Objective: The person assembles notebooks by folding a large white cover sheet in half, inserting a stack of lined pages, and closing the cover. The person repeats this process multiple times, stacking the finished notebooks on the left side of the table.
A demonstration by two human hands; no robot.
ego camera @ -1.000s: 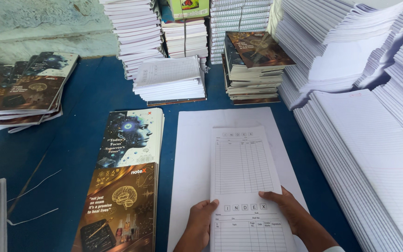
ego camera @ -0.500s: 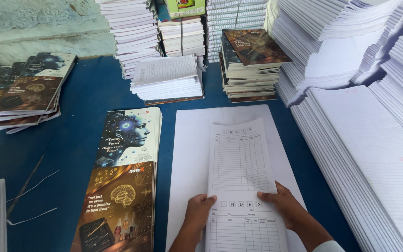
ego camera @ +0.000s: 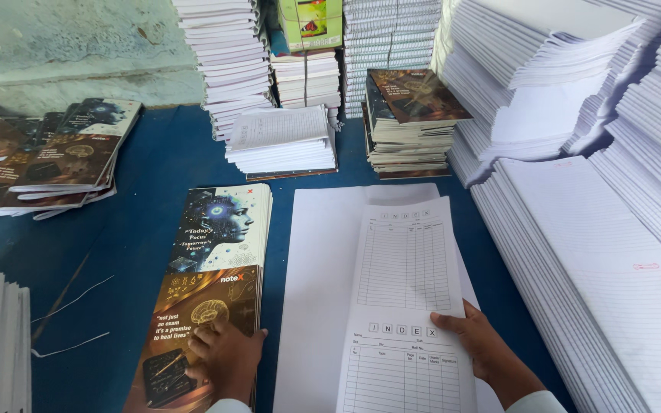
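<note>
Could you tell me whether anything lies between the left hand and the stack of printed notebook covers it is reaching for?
Nothing visible does: the left hand already rests directly on the top glossy printed cover.

Cover stack [ego camera: 212,283] left of index sheet [ego camera: 407,306]

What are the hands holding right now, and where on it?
Nothing is gripped. The right hand presses flat on the index sheet near its right edge; the left hand rests on the printed cover stack at its lower end.
</note>
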